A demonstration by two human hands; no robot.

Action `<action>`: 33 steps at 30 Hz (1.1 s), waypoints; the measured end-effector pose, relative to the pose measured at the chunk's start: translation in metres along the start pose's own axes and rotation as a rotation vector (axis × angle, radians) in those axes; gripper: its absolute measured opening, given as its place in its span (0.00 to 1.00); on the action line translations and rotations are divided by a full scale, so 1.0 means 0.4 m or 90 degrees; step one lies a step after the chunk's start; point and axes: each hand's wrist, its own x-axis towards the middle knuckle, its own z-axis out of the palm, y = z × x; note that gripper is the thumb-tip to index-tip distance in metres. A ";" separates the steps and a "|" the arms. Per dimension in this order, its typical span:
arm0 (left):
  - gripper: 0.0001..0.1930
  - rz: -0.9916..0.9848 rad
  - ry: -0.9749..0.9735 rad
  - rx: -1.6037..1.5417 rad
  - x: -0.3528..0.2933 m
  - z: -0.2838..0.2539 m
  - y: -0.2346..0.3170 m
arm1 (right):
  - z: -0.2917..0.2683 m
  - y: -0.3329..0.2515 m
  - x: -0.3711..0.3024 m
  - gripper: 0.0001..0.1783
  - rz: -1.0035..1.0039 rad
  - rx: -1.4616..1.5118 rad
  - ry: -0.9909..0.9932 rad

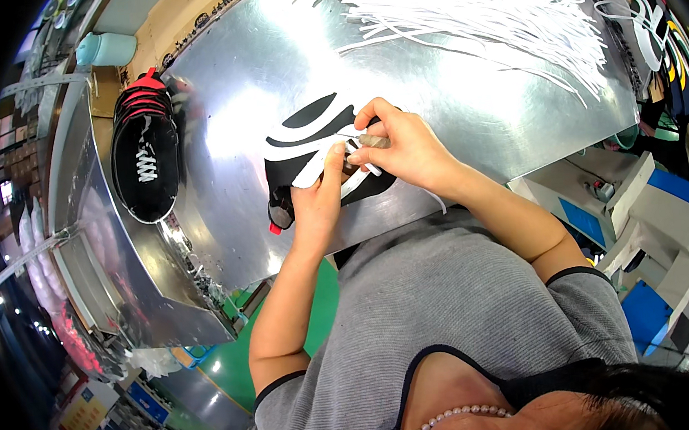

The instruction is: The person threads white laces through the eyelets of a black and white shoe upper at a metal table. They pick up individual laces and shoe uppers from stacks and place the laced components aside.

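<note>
A black-and-white shoe upper [282, 172] with a small red tab at its heel end lies on the metal tabletop in front of me. My left hand [320, 199] grips its near side, the thumb pressed over the white edge. Above the lacing area, my right hand [406, 146] pinches an awl [374, 140] with a short wooden handle; its thin metal shaft points left across the upper. A white lace [372, 168] hangs below the right fingertips. The fingers hide where lace and upper meet.
A spread bundle of white laces [483, 18] covers the far right of the metal table [223, 144]. Stacked black uppers with red lacing [145, 150] stand at the left edge. Behind them is a pale blue cup [106, 50]. A white-and-blue plastic unit [649, 229] stands at right.
</note>
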 end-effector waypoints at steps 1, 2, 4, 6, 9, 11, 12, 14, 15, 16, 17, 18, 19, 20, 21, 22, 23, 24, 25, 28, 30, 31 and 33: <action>0.12 0.017 0.012 0.000 -0.002 0.005 -0.004 | -0.001 -0.003 -0.003 0.18 -0.001 -0.017 -0.004; 0.11 0.033 0.024 0.001 -0.002 0.009 -0.010 | -0.005 -0.012 -0.011 0.17 -0.011 -0.022 -0.011; 0.09 0.047 0.035 0.046 -0.006 0.004 -0.017 | -0.017 -0.027 -0.033 0.16 -0.031 -0.032 -0.025; 0.09 0.045 0.028 0.133 -0.010 -0.007 -0.018 | -0.022 -0.009 -0.048 0.12 -0.068 -0.004 -0.012; 0.09 0.113 0.033 0.179 -0.015 0.000 -0.007 | -0.033 0.008 -0.052 0.09 -0.135 -0.029 0.011; 0.09 0.085 0.017 0.161 -0.015 -0.002 -0.005 | -0.040 0.011 -0.051 0.09 -0.159 -0.059 0.020; 0.09 0.070 0.011 0.153 -0.015 -0.003 -0.004 | -0.042 0.011 -0.049 0.09 -0.159 -0.067 0.019; 0.08 0.077 0.010 0.142 -0.015 0.001 -0.006 | -0.047 0.006 -0.045 0.08 -0.147 -0.088 0.007; 0.08 0.079 0.009 0.137 -0.015 0.003 -0.009 | -0.053 -0.002 -0.044 0.07 -0.133 -0.100 -0.005; 0.08 0.063 0.007 0.138 -0.017 0.000 -0.011 | -0.058 -0.009 -0.042 0.06 -0.119 -0.113 -0.017; 0.08 0.046 0.005 0.140 -0.018 -0.006 -0.013 | -0.060 -0.013 -0.040 0.06 -0.115 -0.121 -0.029; 0.08 0.032 0.003 0.143 -0.018 -0.011 -0.013 | -0.061 -0.019 -0.036 0.06 -0.113 -0.129 -0.040; 0.07 0.043 0.004 0.136 -0.017 -0.012 -0.014 | -0.062 -0.022 -0.034 0.06 -0.111 -0.137 -0.051; 0.07 0.054 0.006 0.129 -0.016 -0.013 -0.014 | -0.061 -0.017 -0.033 0.06 -0.113 -0.098 -0.052; 0.07 0.065 0.007 0.120 -0.014 -0.013 -0.015 | -0.060 -0.008 -0.031 0.06 -0.115 -0.059 -0.052; 0.07 0.065 0.009 0.113 -0.012 -0.011 -0.011 | -0.061 -0.003 -0.031 0.06 -0.117 -0.021 -0.053; 0.07 0.065 0.012 0.106 -0.011 -0.007 -0.005 | -0.065 -0.005 -0.032 0.06 -0.107 -0.014 -0.053; 0.07 0.064 0.015 0.099 -0.011 -0.005 -0.003 | -0.068 -0.009 -0.035 0.05 -0.098 -0.006 -0.056; 0.07 0.062 0.015 0.096 -0.011 -0.006 -0.005 | -0.070 -0.011 -0.037 0.05 -0.088 0.001 -0.059; 0.07 0.059 -0.002 0.113 -0.007 -0.014 -0.009 | -0.064 -0.006 -0.033 0.05 -0.086 -0.018 -0.064; 0.07 0.060 -0.024 0.164 -0.008 -0.024 -0.007 | -0.052 -0.009 -0.031 0.04 -0.112 -0.117 -0.035; 0.07 0.076 -0.029 0.184 -0.011 -0.025 -0.008 | -0.043 -0.011 -0.029 0.04 -0.124 -0.167 -0.021; 0.07 0.104 -0.041 0.224 -0.019 -0.023 -0.013 | -0.003 0.000 -0.017 0.05 -0.241 -0.291 0.055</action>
